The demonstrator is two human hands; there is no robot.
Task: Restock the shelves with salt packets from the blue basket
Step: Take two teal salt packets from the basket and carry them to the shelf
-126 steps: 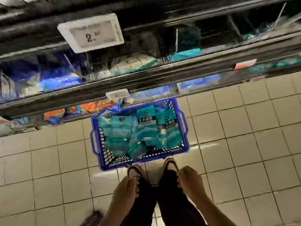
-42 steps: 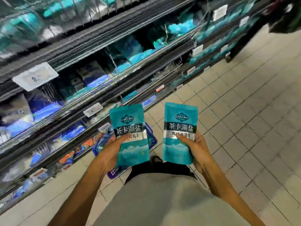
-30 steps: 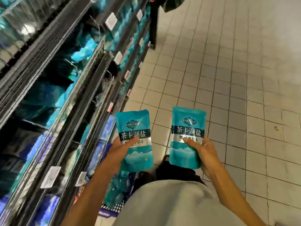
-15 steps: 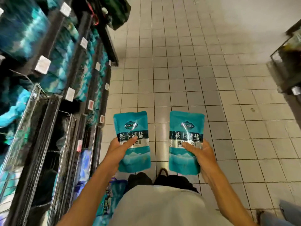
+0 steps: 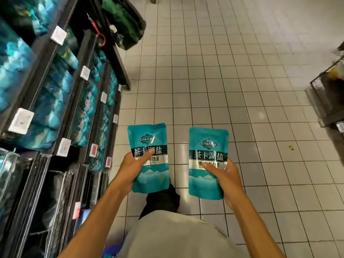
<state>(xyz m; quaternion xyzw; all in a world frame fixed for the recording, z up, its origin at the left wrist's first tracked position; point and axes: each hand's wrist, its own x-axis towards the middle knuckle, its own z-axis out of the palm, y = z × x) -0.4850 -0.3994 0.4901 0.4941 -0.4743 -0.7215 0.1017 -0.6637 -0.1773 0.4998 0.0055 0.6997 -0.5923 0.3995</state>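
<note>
I hold two teal salt packets upright in front of me, over the tiled floor. My left hand (image 5: 133,169) grips the left salt packet (image 5: 149,142) by its lower left side, thumb across the label. My right hand (image 5: 224,176) grips the right salt packet (image 5: 207,146) from its lower right. Dark shelves (image 5: 46,75) run along my left, stocked with rows of teal and blue packets behind white price tags (image 5: 21,121). Only a blue sliver of the basket (image 5: 111,251) shows at the bottom edge, behind my left arm and shirt.
A green bag (image 5: 123,23) hangs at the far end of the shelving. A metal rack or cart (image 5: 327,94) stands at the right edge. White tiled floor (image 5: 214,71) stretches ahead down the aisle. My dark shoe (image 5: 162,200) shows below the packets.
I took one packet in each hand from the basket and stood up. My view has swung right along the aisle, so the shelves now lie at my left and the basket has dropped nearly out of sight.
</note>
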